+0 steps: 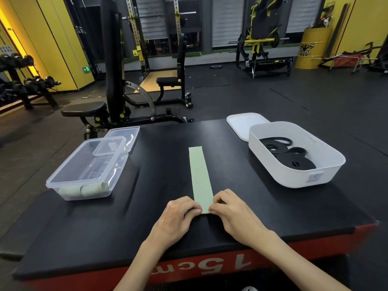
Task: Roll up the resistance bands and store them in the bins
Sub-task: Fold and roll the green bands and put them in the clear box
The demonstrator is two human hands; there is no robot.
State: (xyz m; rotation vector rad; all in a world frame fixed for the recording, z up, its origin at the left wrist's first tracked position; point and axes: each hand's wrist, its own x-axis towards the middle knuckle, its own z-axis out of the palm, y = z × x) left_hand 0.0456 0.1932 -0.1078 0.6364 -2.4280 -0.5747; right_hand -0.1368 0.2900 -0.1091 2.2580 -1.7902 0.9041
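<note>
A light green resistance band [199, 175] lies flat and straight on the black platform top [159, 156], running away from me. My left hand [178, 217] and my right hand [235, 213] pinch its near end from either side, fingers curled at the corners. A clear plastic bin [63, 181] on the left holds rolled light green bands [84, 191] at its near end. On the right, a white bin [294, 177] holds coiled black bands [294, 160].
A clear lid [123, 135] leans behind the clear bin, and a white lid [241, 124] lies behind the white bin. The platform's red front edge [315, 248] is close to me. Weight benches [113, 80], racks and a yellow drum [312, 49] stand on the gym floor beyond.
</note>
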